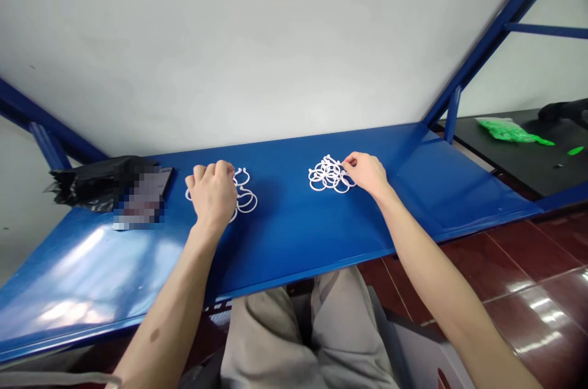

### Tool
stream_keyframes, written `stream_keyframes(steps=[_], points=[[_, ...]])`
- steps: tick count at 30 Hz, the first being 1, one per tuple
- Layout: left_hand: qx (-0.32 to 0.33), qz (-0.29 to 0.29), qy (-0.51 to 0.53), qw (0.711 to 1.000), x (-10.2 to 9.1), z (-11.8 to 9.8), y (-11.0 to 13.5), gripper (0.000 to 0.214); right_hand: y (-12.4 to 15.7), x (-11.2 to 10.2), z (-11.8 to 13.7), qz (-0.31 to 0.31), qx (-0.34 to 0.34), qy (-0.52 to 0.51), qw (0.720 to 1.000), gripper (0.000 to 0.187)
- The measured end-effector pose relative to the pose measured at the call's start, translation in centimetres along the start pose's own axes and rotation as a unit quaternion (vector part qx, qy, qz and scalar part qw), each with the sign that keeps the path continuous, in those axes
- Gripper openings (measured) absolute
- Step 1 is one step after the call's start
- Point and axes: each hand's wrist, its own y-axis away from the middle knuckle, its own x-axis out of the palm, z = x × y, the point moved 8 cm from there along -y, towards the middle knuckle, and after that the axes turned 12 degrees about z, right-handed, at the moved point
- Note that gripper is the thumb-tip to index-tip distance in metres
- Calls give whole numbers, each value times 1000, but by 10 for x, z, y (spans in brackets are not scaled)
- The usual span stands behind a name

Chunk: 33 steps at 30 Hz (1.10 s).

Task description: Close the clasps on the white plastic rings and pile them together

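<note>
Two small heaps of white plastic rings lie on a blue metal table (294, 230). My left hand (212, 193) rests knuckles-up on the left heap of rings (245, 196), its fingers curled closed over some of them. My right hand (365, 172) reaches the right heap of rings (327, 174) from the right side, with thumb and fingers pinched on a ring at the heap's edge.
A black plastic bag (98, 184) lies at the table's left rear. A white wall stands right behind the table. Blue frame struts (491, 33) rise at the right. A black table (528, 150) with green items (508, 130) stands further right. Red floor tiles show below.
</note>
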Motion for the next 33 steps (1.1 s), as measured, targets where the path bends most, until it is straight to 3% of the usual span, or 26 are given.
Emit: stream_keyframes(steps=[3,6,10,12,15,17,19,23,26,29,33], points=[[65,-71,51,994,-11,-14,6,16,2,-3,2,-20,-8,11,1000,18],[165,-126,107,972,-19,-38,18,11,8,-14,10,-93,-36,25,995,20],[313,-159,152,924,-25,-78,42,8,30,-20,46,-168,-178,-32,969,21],[365,-159,157,904,-25,-94,53,11,43,-10,70,-130,-261,-96,952,22],[416,-149,149,884,-23,-110,67,15,60,22,103,24,-342,-205,917,21],[440,-138,140,876,-20,-116,73,17,70,39,116,87,-354,-260,894,19],[456,-123,137,871,-17,-121,75,17,74,47,119,108,-346,-292,885,17],[418,-106,208,878,-17,-118,69,15,74,47,116,97,-329,-313,886,17],[282,-82,292,910,-12,-100,53,13,75,41,115,63,-340,-283,895,18],[192,12,339,921,5,-90,43,7,77,41,115,49,-342,-256,903,20],[173,115,372,904,20,-91,40,13,79,43,118,54,-358,-263,895,22]])
